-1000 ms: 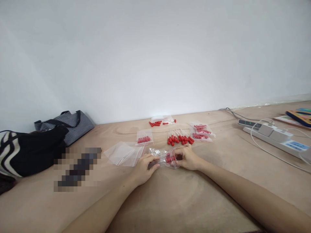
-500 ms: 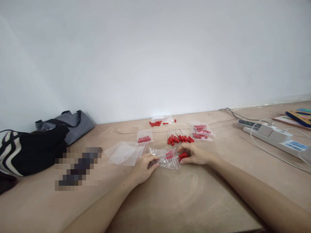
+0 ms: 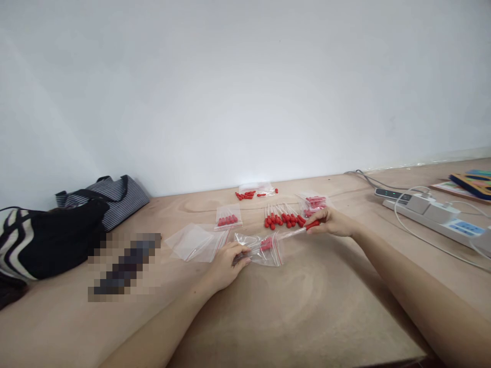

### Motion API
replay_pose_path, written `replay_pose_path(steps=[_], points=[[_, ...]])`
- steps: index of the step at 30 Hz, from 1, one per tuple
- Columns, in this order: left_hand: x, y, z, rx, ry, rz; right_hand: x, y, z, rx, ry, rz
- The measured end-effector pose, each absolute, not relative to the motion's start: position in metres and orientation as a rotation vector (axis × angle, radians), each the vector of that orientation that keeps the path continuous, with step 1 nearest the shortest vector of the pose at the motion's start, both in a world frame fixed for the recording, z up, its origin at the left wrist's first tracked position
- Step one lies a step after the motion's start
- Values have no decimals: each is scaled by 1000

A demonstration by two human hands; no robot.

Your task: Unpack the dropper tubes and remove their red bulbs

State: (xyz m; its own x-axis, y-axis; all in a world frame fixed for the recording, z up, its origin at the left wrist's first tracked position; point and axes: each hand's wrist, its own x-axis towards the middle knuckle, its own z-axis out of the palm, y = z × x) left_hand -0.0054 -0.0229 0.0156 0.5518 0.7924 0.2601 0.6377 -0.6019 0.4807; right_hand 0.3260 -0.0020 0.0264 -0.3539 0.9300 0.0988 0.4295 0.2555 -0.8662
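My left hand (image 3: pixel 226 265) is closed on the left end of a small clear zip bag (image 3: pixel 259 249) lying on the wooden table (image 3: pixel 291 312); red-bulbed droppers show inside the bag. My right hand (image 3: pixel 330 222) pinches the red bulb of one glass dropper (image 3: pixel 297 231), whose tip still points into the bag's open mouth. Just behind lies a row of loose red-bulbed droppers (image 3: pixel 284 219).
Empty clear bags (image 3: pixel 195 241) lie left of my left hand. Filled bags sit behind (image 3: pixel 228 216), (image 3: pixel 314 201), with loose red bulbs (image 3: pixel 247 194) near the wall. A striped bag (image 3: pixel 111 197) and black bag (image 3: pixel 49 237) stand far left; a power strip (image 3: pixel 433 217) with cables lies right.
My right hand has drawn away from the bag toward the back right, pulling one dropper out by its bulb. The left hand has stayed on the bag.
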Motion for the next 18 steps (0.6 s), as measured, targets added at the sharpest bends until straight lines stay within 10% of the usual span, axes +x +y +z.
replay_pose_path(steps=[18], points=[[46,36,35,1258,1259,845,200,30,10,-1359,-1716,417]])
